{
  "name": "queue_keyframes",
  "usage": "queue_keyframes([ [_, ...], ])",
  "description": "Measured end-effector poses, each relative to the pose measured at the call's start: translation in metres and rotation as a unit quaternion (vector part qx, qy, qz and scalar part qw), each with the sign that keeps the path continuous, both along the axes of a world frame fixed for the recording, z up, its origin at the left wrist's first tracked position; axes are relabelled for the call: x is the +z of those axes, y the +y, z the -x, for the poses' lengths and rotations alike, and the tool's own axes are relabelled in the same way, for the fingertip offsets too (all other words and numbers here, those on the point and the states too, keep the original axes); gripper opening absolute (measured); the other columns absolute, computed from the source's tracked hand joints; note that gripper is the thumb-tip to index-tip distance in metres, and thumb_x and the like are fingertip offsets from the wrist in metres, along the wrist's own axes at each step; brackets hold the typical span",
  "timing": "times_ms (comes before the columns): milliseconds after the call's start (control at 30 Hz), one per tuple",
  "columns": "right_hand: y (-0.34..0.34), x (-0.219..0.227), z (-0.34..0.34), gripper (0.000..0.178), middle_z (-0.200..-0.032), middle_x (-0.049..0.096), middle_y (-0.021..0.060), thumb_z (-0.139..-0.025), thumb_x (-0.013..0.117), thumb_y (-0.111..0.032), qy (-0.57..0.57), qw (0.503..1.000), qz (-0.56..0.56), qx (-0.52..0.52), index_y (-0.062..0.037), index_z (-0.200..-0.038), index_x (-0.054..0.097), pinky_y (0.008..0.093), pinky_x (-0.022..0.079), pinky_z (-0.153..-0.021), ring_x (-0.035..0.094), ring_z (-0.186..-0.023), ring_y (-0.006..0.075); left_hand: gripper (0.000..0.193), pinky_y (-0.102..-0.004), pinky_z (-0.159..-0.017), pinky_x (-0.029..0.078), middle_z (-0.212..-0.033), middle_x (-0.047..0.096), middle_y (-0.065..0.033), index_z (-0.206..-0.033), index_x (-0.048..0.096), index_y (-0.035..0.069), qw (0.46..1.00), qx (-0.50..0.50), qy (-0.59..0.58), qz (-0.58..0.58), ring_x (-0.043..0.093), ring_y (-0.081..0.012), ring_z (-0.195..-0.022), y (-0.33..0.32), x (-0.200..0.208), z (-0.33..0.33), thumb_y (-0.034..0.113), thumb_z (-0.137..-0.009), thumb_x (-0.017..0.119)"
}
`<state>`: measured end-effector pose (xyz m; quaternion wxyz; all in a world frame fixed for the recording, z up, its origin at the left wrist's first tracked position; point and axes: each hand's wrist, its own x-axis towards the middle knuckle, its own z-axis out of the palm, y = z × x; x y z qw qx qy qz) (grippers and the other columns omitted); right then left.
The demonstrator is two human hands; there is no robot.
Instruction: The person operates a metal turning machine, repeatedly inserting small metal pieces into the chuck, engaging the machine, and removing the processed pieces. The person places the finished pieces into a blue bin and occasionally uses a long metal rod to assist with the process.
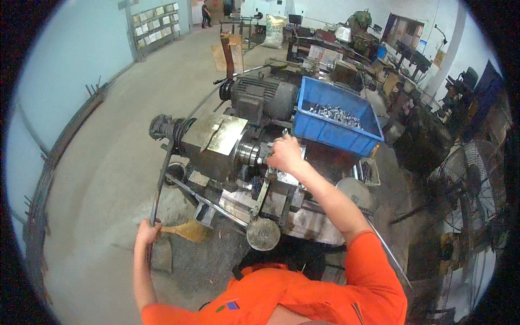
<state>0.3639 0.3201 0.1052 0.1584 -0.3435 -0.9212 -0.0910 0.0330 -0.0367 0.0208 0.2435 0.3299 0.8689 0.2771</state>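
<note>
My left hand [147, 232] is closed around the lower end of a long dark metal lever [161, 187], which slants up to the left end of a small lathe's headstock [211, 142]. Over the machine, my right hand [285, 154] has its fingers curled just right of the shiny spindle chuck [248, 154]. What the fingers pinch is mostly hidden; a small metal tip [285, 131] shows beyond them. In front of this hand stands a crank arm ending in a round grey disc [263, 234].
Behind my right hand, a blue plastic crate [336, 135] holds many small metal parts. An electric motor [264, 96] sits behind the headstock. A straw brush [190, 231] lies by my left hand. A fan [467, 181] stands at right; a person [206, 13] is far off.
</note>
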Motion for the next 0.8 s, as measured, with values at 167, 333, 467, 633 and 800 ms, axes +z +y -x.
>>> queue_keyframes([
  [167, 0.049, 0.05, -0.055, 0.03, -0.089, 0.06, 0.0084, -0.054, 0.061, -0.028, -0.059, 0.996, 0.03, -0.057, -0.0134, -0.079, 0.068, 0.039, 0.043, -0.077, 0.051, -0.09, 0.0266, 0.018, -0.029, -0.045, 0.045, -0.059, 0.055, -0.0075, -0.083, 0.056, -0.003, 0.991, 0.044, -0.096, -0.084, 0.056, -0.0155, -0.048, 0.003, 0.011, -0.017, 0.011, -0.074, 0.06],
  [333, 0.078, 0.07, -0.099, 0.051, -0.123, 0.042, 0.0164, -0.052, 0.064, -0.018, 0.16, 0.967, -0.075, -0.182, -0.0102, -0.103, 0.061, 0.0409, 0.04, -0.089, 0.043, -0.105, 0.0363, 0.018, -0.0279, -0.044, 0.045, -0.058, 0.055, -0.0076, -0.082, 0.055, -0.004, 0.989, 0.028, -0.115, -0.085, 0.055, -0.0157, -0.047, 0.004, -0.004, -0.002, 0.012, -0.074, 0.06],
  [467, 0.058, 0.044, -0.129, 0.052, -0.128, 0.038, 0.0195, -0.055, 0.062, -0.016, 0.2, 0.974, -0.016, -0.101, -0.0112, -0.107, 0.059, 0.0398, 0.036, -0.095, 0.041, -0.111, 0.037, 0.02, -0.0287, -0.047, 0.046, -0.061, 0.057, -0.0082, -0.084, 0.055, -0.003, 0.975, 0.017, -0.167, -0.145, 0.057, -0.0152, -0.05, 0.002, -0.012, 0.003, 0.013, -0.074, 0.06],
  [633, -0.016, -0.01, -0.212, 0.043, -0.115, 0.051, 0.0214, -0.057, 0.06, -0.009, 0.237, 0.958, 0.096, -0.127, -0.0077, -0.1, 0.062, 0.034, 0.044, -0.085, 0.054, -0.1, 0.0327, 0.027, -0.0289, -0.054, 0.047, -0.066, 0.059, -0.0087, -0.095, 0.054, -0.004, 0.974, -0.036, -0.218, -0.052, 0.059, -0.0159, -0.057, -0.002, -0.001, 0.014, 0.012, -0.075, 0.061],
  [800, -0.104, -0.074, -0.346, 0.037, -0.082, 0.065, 0.0159, -0.058, 0.054, -0.003, 0.287, 0.879, 0.199, -0.325, -0.0012, -0.094, 0.064, 0.0266, 0.047, -0.069, 0.063, -0.077, 0.021, 0.033, -0.0299, -0.056, 0.048, -0.072, 0.059, -0.012, -0.104, 0.05, -0.005, 0.951, -0.017, -0.277, -0.133, 0.059, -0.0189, -0.062, 0.016, -0.014, 0.032, 0.012, -0.076, 0.058],
])
